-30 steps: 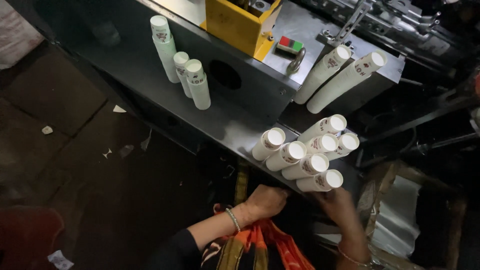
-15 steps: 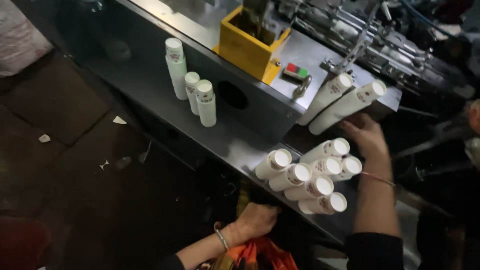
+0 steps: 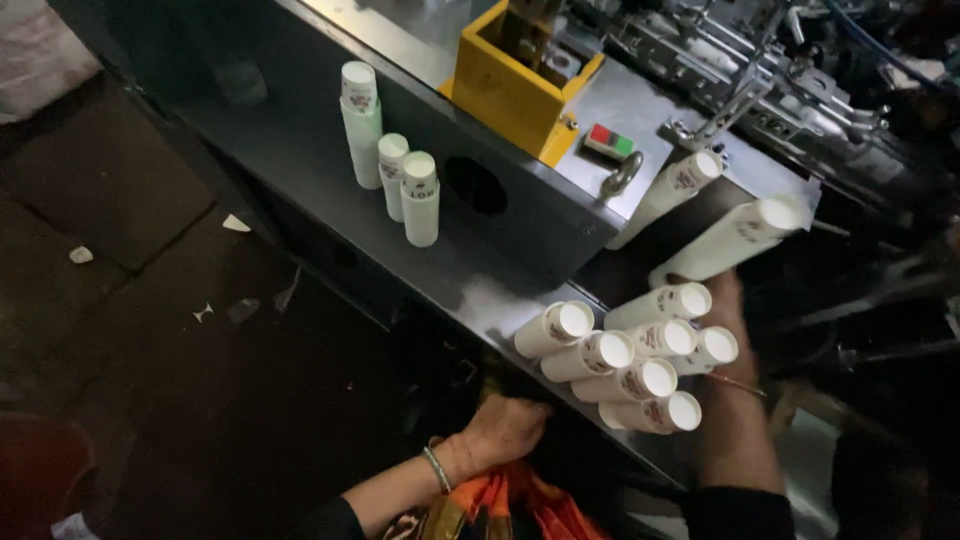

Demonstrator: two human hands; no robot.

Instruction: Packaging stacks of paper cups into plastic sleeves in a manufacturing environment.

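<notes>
your right hand [image 3: 728, 300] reaches far across the grey metal shelf [image 3: 470, 285], behind a pile of six white cup stacks [image 3: 630, 355] lying on their sides with round bottoms facing you; the hand is mostly hidden by the stacks, so whether its fingers are spread or closed cannot be told. it sits just below a long cup stack [image 3: 735, 238] leaning on the dark machine, with another leaning stack [image 3: 668, 195] to its left. your left hand [image 3: 505, 430], a bracelet at the wrist, rests curled at the shelf's near edge above orange fabric [image 3: 510, 505]. three upright cup stacks [image 3: 392, 150] stand far left, near a yellow box [image 3: 515, 80].
</notes>
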